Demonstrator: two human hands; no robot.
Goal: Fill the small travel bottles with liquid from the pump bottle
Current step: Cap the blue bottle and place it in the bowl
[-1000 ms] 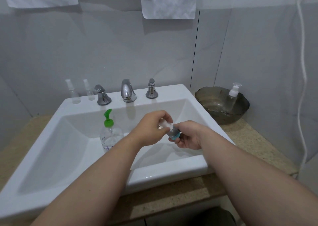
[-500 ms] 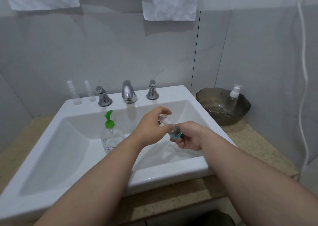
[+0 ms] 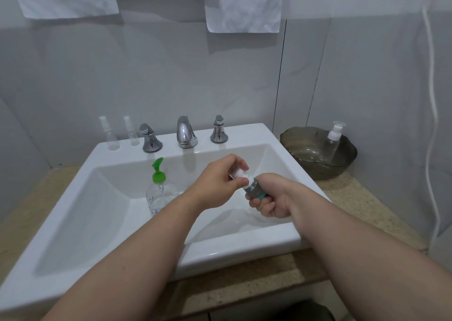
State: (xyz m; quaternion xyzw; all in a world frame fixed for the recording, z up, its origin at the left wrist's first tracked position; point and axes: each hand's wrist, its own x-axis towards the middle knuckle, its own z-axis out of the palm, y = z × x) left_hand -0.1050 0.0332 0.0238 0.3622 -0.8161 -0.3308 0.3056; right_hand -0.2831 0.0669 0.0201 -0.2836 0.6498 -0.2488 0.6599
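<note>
Step in hand: cap work on one small bottle (image 3: 254, 189), held over the sink (image 3: 244, 245) basin. Judged to be a twist at the cap (image 3: 241, 174); whether it is loosening or tightening cannot be told from this view.
Left hand (image 3: 215, 184): grasping, thumb and fingers pinched round the white cap.
Right hand (image 3: 271, 198): grasping, fingers wrapped round the bottle body, which shows a teal band near its base. The bottle is tilted, cap end toward the left hand.
Fill level: hidden by the fingers; possibly some liquid inside, not confirmed.
Source: green-topped pump bottle (image 3: 159, 188) stands upright inside the basin, left of the hands and apart from them, untouched.
Other vessels: two clear travel bottles (image 3: 108, 135) upright on the back rim of the sink, left of the taps. A white-pump bottle (image 3: 333, 140) stands in a dark bowl (image 3: 315, 166) on the surface (image 3: 354, 198) to the right.
Technique note: keep the right hand fixed and let only the left turn. Bring the bottle nearer upright before the cap separates, so nothing spills. Stay over the basin to catch drips.
Risk: smooth plastic, likely slippery if wet; a firm hold low on the body helps.
</note>
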